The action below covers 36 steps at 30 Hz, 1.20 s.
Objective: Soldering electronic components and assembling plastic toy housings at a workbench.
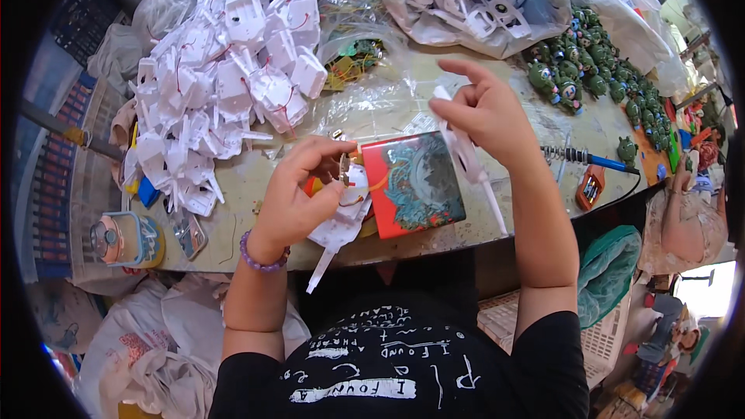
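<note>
From the head camera, the left hand grips a white plastic part over the near edge of the counter. The part is flat and pale, with a thin strip hanging down past the counter edge and a red wire curling across it; thumb and forefinger pinch a small metal piece at its top. The right hand is raised just above the counter and closed on a second white plastic part, long and narrow, whose stem points down toward the person. Between the two hands lies a red and teal box, flat on the counter.

The counter is pale and worn, partly covered by clear plastic film. A big heap of white parts with red wires fills its left side, a bag of white parts sits at the far edge, and green figures crowd the right. A soldering iron lies beside the right forearm. White bags lie on the floor below.
</note>
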{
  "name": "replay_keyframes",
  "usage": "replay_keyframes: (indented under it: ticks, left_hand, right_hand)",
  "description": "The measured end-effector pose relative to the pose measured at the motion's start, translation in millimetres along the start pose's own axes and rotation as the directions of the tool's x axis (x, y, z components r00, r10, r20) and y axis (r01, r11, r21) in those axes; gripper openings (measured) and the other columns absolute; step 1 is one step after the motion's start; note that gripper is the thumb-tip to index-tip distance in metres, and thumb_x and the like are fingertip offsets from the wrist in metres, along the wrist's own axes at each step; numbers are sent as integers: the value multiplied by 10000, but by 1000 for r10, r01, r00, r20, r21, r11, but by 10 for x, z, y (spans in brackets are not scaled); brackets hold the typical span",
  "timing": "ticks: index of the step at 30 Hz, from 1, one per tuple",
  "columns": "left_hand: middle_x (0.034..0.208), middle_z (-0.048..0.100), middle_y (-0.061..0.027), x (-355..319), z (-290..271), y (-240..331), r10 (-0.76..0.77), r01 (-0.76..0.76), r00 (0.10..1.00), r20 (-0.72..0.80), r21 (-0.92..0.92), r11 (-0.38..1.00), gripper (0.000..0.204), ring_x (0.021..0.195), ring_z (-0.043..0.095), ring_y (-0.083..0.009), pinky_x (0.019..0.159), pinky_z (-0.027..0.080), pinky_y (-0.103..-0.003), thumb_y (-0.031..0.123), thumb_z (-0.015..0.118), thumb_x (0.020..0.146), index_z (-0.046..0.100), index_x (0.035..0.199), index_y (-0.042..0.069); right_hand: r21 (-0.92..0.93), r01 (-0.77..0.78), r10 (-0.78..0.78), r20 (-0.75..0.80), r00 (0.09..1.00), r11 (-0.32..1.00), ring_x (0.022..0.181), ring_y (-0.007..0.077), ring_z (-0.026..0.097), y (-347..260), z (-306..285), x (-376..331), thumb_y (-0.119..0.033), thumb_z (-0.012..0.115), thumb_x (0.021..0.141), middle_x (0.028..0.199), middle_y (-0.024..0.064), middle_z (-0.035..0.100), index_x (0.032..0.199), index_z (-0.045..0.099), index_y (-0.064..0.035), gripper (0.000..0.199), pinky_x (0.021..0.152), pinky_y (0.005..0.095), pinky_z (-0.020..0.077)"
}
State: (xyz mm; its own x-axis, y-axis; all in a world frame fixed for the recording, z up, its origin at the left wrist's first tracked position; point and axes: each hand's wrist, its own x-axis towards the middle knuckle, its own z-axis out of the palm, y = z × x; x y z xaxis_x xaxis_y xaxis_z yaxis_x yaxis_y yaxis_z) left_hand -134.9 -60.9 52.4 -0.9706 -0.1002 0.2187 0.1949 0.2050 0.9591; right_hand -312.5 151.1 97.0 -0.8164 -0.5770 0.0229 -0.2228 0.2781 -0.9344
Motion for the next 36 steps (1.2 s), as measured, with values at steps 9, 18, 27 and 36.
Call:
replay_keyframes:
  ticks: [9, 18, 27, 36]
  left_hand:
    - [1254, 527, -113, -181, -53, -113, -77, 65, 997, -25, -310, 948, 491, 1156, 528, -180, 1011, 406, -321, -47, 539, 795, 477, 1281, -46]
    - [1262, 520, -111, -255, -70, -162, -76, 57, 996, -36, -383, 922, 518, 1192, 495, -185, 1034, 379, -321, -59, 542, 790, 446, 1299, -50]
    - [1242, 536, -88, -362, -137, -217, -30, 29, 990, -139, -15, 999, 562, 1187, 496, -201, 1043, 356, -376, 21, 594, 748, 486, 1300, 20]
    - [1060, 684, -115, -159, -24, 285, 206, -181, 978, -19, 401, 898, 479, 982, 623, -227, 964, 404, -389, 155, 729, 765, 615, 1213, 31]
  right_hand:
    - [-484, 493, -519, 91, 850, 723, 636, 266, 592, -142, 634, -364, -192, 706, 819, 767, 108, 645, 1031, 647, -42, 267, 591, 349, 466]
    - [-386, 773, -519, 580, 628, 503, 938, 245, 596, -155, 718, -342, -154, 749, 734, 835, 44, 625, 919, 582, -77, 261, 1000, 455, 364]
    - [-103, 669, -496, 591, 636, 736, 804, 226, 596, -226, 438, -236, -114, 748, 753, 814, 25, 662, 877, 697, -108, 134, 963, 417, 388]
    - [-172, 613, -429, 572, 699, 771, 731, 233, 625, -385, 594, -298, -40, 698, 784, 783, 64, 666, 858, 680, -71, 81, 774, 352, 461]
